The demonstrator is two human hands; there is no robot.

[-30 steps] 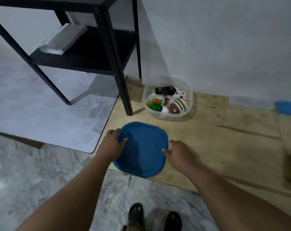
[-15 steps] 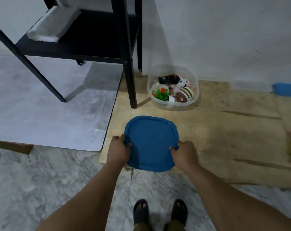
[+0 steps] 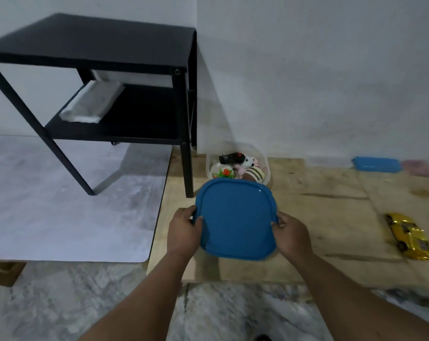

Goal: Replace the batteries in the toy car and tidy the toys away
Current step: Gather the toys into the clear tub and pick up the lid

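Note:
A blue square lid (image 3: 235, 217) is held up off the floor between both hands. My left hand (image 3: 183, 230) grips its left edge and my right hand (image 3: 291, 233) grips its right edge, thumbs on top. Behind the lid, against the wall, stands a clear plastic tub (image 3: 265, 163) holding several small toys and a black remote control (image 3: 230, 158); the lid hides the tub's near side. A yellow toy car (image 3: 409, 236) lies on the wooden board at the right.
A black two-tier side table (image 3: 97, 48) stands at the left with a white packet (image 3: 92, 103) on its lower shelf. Wooden boards (image 3: 331, 217) cover the floor. A second blue lid (image 3: 374, 164) and something pink lie by the wall at the right.
Both hands closed on the blue lid's edges and lifted it off the floor toward the tub. The view tilted up, bringing the table top and the yellow car into sight.

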